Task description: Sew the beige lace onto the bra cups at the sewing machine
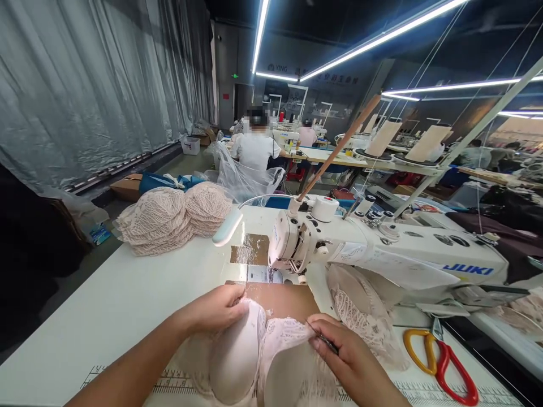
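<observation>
A pale pink bra (235, 362) with lace edging lies cups up at the table's front, in front of the sewing machine (292, 240). My left hand (220, 308) pinches the top edge of its left cup between thumb and fingers. At the upper edge of the other cup, my right hand (339, 345) is closed around a thin, dark pointed tool (326, 341), perhaps tweezers; its tip touches the lace. Whether those fingers also grip the fabric, I cannot tell. The brown plate (284, 297) by the needle area is just beyond the bra.
Stacked lace cups (156, 220) stand at the back left of the white table (85, 316). More lace pieces (360, 305) lie under the machine arm. Red and yellow-handled scissors (441, 356) rest at right. A printed ruler (173, 381) crosses the front. Another person (254, 148) sits farther back.
</observation>
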Motion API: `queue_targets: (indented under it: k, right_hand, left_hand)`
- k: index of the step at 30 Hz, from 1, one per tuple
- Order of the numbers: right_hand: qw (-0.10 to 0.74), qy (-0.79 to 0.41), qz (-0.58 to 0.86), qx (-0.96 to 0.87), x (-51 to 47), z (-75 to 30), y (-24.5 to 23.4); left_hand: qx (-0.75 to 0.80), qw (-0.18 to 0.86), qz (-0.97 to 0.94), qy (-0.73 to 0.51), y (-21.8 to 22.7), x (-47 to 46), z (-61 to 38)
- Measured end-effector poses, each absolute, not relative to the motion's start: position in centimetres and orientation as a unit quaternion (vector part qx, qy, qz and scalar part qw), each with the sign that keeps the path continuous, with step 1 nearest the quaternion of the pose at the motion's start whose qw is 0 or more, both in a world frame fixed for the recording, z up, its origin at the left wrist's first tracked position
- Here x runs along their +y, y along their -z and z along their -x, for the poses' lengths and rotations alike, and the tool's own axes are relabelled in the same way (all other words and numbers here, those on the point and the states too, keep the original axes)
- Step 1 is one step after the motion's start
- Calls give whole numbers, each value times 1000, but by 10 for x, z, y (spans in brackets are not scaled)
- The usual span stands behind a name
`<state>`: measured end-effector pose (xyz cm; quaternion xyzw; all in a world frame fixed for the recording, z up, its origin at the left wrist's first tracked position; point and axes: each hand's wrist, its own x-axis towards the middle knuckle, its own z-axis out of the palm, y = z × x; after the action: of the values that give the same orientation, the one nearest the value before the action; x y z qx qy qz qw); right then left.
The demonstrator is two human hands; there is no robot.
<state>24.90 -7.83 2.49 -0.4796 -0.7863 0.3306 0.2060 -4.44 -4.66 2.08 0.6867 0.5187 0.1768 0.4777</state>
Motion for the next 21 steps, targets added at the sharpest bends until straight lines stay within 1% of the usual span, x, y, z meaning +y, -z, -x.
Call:
queue_targets:
  k: [2, 4, 5, 6, 8, 10, 13, 15, 17, 18, 19, 21]
  right_hand:
    - [212, -349, 472, -781, -76, -235, -31]
    - [189, -407, 460, -766, -74, -216, -36]
    - [176, -448, 446, -755, -72, -204, -37]
    - [174, -485, 428, -743, -70, -191, -37]
    - [193, -528, 385, -732, -63, -163, -37]
    - [224, -512, 343, -755, -51, -133, -35]
    - [305, -416, 284, -808, -24, -86, -36]
    - [375, -330, 236, -833, -1, -56, -41]
    - [412, -240, 207, -854, 22, -30, -52]
    - [430, -203, 192, -859, 35, -19, -58]
    - [435, -193, 185, -860, 47, -10, -64]
    - [429, -180, 196, -863, 71, 5, -71]
  left_hand:
    - [493, 535, -661, -185, -22, -58, 52]
    - [451, 598, -634, -193, -20, -72, 64]
    - [441, 611, -628, -195, -17, -80, 71]
    - [444, 607, -629, -195, -15, -87, 80]
    - [489, 558, -641, -198, -13, -98, 101]
    - [565, 454, -653, -220, -20, -102, 126]
    - [688, 200, -645, -264, -51, -94, 163]
    - [710, 31, -655, -258, -83, -79, 183]
    - [690, -166, -635, -305, -116, -60, 198]
    - [662, -243, -622, -341, -130, -50, 204]
    - [636, -289, -616, -364, -141, -39, 209]
    - [609, -314, -628, -369, -151, -15, 217]
